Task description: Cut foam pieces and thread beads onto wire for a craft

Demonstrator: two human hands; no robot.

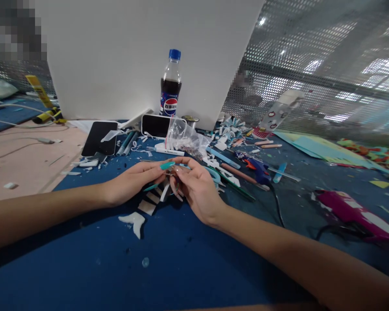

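My left hand (131, 181) and my right hand (199, 190) meet over the blue table, fingertips pinched together around something too small to make out. Long nails, one of them turquoise, partly cover it. Just under the fingers shows a narrow white piece (164, 192); I cannot tell whether it is held or lies on the table. Flat beige pieces (147, 207) lie below the left hand. Closer to me rests a white tail-shaped piece (135, 222). Light blue loops (215, 174), perhaps scissor handles, stick out behind my right hand.
Behind the hands stand a cola bottle (170, 93) and a plastic bag (184, 138) amid scraps. A dark phone (100, 139) lies left. To the right are a blue glue gun (258, 169) with its cord, a magenta tool (353, 214) and a tilted cup (274, 116).
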